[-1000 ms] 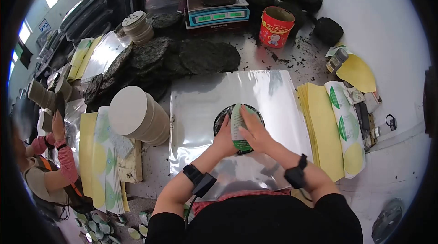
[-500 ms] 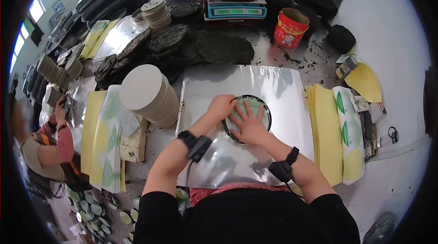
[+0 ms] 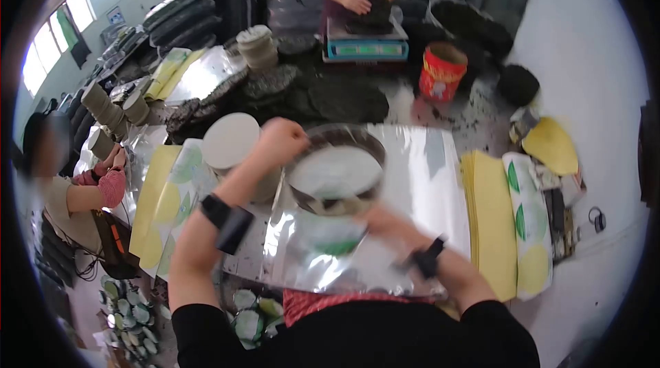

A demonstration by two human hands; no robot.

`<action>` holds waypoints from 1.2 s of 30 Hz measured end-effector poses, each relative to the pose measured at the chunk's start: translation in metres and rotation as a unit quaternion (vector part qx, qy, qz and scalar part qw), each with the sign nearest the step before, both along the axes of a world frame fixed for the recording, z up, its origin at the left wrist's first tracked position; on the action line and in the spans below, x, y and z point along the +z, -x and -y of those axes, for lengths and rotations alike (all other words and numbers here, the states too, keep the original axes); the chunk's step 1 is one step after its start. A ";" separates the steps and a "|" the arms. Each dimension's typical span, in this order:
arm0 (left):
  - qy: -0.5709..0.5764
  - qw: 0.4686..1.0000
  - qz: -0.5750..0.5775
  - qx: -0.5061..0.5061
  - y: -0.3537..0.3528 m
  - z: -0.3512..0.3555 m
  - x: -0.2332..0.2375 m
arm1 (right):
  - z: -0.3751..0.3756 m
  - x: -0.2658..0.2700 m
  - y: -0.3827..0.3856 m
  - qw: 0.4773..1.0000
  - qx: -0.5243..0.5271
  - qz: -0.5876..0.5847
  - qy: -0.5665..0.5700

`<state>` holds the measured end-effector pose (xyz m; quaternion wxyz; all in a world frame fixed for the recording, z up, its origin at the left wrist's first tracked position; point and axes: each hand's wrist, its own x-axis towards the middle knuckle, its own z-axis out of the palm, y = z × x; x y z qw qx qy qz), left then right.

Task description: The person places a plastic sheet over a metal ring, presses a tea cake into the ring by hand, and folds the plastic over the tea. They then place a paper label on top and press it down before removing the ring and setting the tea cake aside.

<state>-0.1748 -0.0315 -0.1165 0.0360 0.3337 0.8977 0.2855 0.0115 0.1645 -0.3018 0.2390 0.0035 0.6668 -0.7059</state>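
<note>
My left hand is raised over the table and grips the left rim of a round dark cake with a pale paper label on its face. The cake is lifted and tilted above the silver foil bags. My right hand is low and blurred, just below the cake, on or at the top foil bag. A green and white patch shows on the foil under the cake. The blur hides whether the right fingers hold anything.
A stack of white paper discs stands left of the cake. Yellow sheets and green-printed wrappers lie at right. Dark cakes, a red bucket and a scale are behind. One person stands at the scale, another sits left.
The cake, which lay flat on the foil under both hands, is now lifted and tilted by my left hand. My right hand has dropped below it. The view has tipped upward.
</note>
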 end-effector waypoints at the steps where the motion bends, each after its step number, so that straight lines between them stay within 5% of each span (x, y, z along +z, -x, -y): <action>1: 0.034 0.999 0.008 -0.014 -0.003 -0.019 -0.020 | 0.051 -0.022 0.003 0.961 0.189 -0.139 -0.149; 4: 0.056 0.994 0.009 -0.097 -0.025 -0.063 -0.095 | 0.168 -0.007 -0.041 0.889 0.422 -0.015 0.178; 5: 0.013 0.994 0.011 -0.104 -0.032 -0.061 -0.120 | 0.151 0.059 -0.039 0.876 0.455 -0.130 0.093; 6: -0.031 0.962 0.251 -0.099 -0.035 -0.051 -0.123 | 0.125 0.101 -0.026 0.847 0.473 -0.243 0.011; 7: -0.060 0.962 0.223 -0.144 -0.026 -0.026 -0.154 | 0.081 0.112 -0.009 0.895 0.356 -0.256 -0.074; 8: 0.049 0.986 0.110 -0.116 -0.029 0.000 -0.154 | 0.036 0.104 -0.002 0.898 0.155 -0.379 -0.163; 10: 0.102 0.969 0.049 -0.219 -0.036 0.070 -0.180 | -0.068 0.067 0.011 0.836 -0.139 -0.387 -0.363; 11: 0.086 0.948 0.069 -0.299 -0.047 0.091 -0.176 | -0.094 0.068 -0.008 0.846 -0.217 -0.286 -0.394; 12: -0.076 0.901 0.344 -0.253 -0.048 0.119 -0.246 | -0.124 0.012 -0.021 0.859 -0.162 -0.215 -0.436; 13: -0.032 0.909 -0.063 -0.411 -0.113 0.112 -0.144 | -0.124 -0.030 -0.034 0.864 -0.101 -0.136 -0.473; 14: -0.051 0.911 -0.023 -0.409 -0.129 0.127 -0.186 | -0.125 -0.070 -0.045 0.896 -0.146 -0.160 -0.389; 16: -0.050 0.938 0.021 -0.342 -0.146 0.125 -0.188 | -0.107 -0.075 -0.045 0.884 -0.199 -0.134 -0.402; 18: -0.037 0.946 0.033 -0.319 -0.144 0.126 -0.184 | -0.073 -0.022 -0.043 0.869 -0.328 -0.014 -0.371; 21: 0.001 0.932 0.069 -0.356 -0.133 0.125 -0.190 | -0.094 0.023 -0.049 0.908 -0.398 -0.117 -0.055; 22: 0.049 0.923 0.048 -0.378 -0.128 0.124 -0.197 | -0.108 0.030 -0.051 0.906 -0.392 -0.154 -0.052; 23: 0.062 0.931 0.220 -0.284 -0.119 0.119 -0.227 | -0.112 0.043 -0.052 0.891 -0.396 -0.174 -0.139; 24: 0.077 0.901 0.387 -0.179 -0.127 0.106 -0.208 | -0.128 0.023 -0.045 0.844 -0.352 -0.269 -0.300; 26: 0.110 0.898 0.315 -0.287 -0.124 0.078 -0.116 | -0.133 0.002 -0.044 0.910 -0.398 -0.025 -0.112; 27: 0.090 0.903 0.180 -0.381 -0.105 0.078 -0.133 | -0.139 -0.025 -0.043 0.890 -0.382 -0.145 -0.203; 28: 0.111 0.889 0.027 -0.443 -0.098 0.081 -0.147 | -0.154 -0.043 -0.044 0.906 -0.353 -0.150 -0.180; 30: 0.123 0.882 0.035 -0.453 -0.123 0.108 -0.137 | -0.158 -0.044 -0.046 0.922 -0.324 -0.146 -0.154; 33: 0.053 0.929 0.129 -0.343 -0.143 0.129 -0.181 | -0.167 -0.078 -0.046 0.915 -0.355 -0.143 -0.125; 36: -0.007 0.943 0.128 -0.308 -0.144 0.135 -0.195 | -0.124 -0.002 -0.051 0.884 -0.454 -0.104 0.044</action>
